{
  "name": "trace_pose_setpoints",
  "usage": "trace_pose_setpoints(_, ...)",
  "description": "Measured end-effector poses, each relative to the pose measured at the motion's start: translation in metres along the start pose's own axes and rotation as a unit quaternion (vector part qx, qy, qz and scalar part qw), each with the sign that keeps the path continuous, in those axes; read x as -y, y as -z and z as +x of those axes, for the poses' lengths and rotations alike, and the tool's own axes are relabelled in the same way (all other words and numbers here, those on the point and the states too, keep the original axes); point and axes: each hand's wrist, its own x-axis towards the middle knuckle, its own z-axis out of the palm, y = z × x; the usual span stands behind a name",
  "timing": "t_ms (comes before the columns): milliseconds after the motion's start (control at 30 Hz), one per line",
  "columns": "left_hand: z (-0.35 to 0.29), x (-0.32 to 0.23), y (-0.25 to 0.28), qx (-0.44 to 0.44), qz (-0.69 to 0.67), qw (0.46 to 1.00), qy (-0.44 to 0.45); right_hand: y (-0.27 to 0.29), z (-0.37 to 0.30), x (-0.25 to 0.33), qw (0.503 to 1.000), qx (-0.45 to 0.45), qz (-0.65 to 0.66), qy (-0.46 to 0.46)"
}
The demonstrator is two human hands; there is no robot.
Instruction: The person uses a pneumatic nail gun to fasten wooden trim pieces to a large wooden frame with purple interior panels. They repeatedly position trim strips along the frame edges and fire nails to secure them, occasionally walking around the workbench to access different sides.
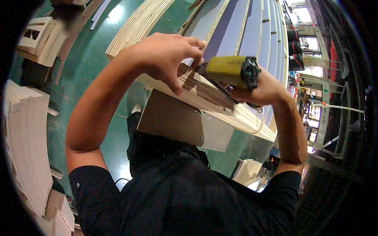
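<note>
In the head view, your left hand (pixel 169 55), near the top middle, is half open and curved by the brown wood strips (pixel 214 93) in the middle; I cannot tell if it grips them. Your right hand (pixel 269 88), to the right, is wrapped around the yellow nail gun (pixel 228 69); hold it steady, left fingers away from its tip.

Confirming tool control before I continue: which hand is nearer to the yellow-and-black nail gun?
Right. The right hand is wrapped around the yellow-and-black nail gun; the left hand is just to the tool's left, close to it but not holding it.
</note>
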Motion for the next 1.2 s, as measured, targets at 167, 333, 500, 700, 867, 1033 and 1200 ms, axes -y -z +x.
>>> trace_pose_setpoints(167, -0.003, 0.008, -0.004, -0.015, -0.019, 0.999, -0.031, -0.015, -0.064, -0.020, 0.998, 0.052, 0.024, 0.026)
trace_pose_setpoints(333, 0.005, 0.004, -0.004, -0.026, -0.076, 0.993, -0.089, -0.069, -0.140, -0.096, 0.983, 0.134, 0.063, 0.103)
trace_pose_setpoints(500, 0.014, -0.009, -0.026, -0.078, -0.069, 0.990, 0.097, -0.180, -0.222, -0.225, 0.995, 0.014, 0.092, 0.037)
trace_pose_setpoints(700, 0.040, -0.080, -0.031, -0.110, 0.063, 0.937, 0.324, -0.339, -0.331, -0.379, 0.932, -0.136, 0.282, -0.182)
trace_pose_setpoints(867, 0.046, -0.030, -0.040, -0.132, 0.289, 0.874, 0.367, -0.444, -0.425, -0.499, 0.875, -0.192, 0.358, -0.263)
trace_pose_setpoints(1033, 0.113, -0.105, -0.090, -0.273, 0.347, 0.848, 0.293, -0.497, -0.488, -0.599, 0.838, -0.189, 0.393, -0.327)
trace_pose_setpoints(1200, 0.263, -0.363, -0.248, -0.297, 0.118, 0.948, -0.004, -0.468, -0.524, -0.696, 0.826, -0.202, 0.402, -0.341)
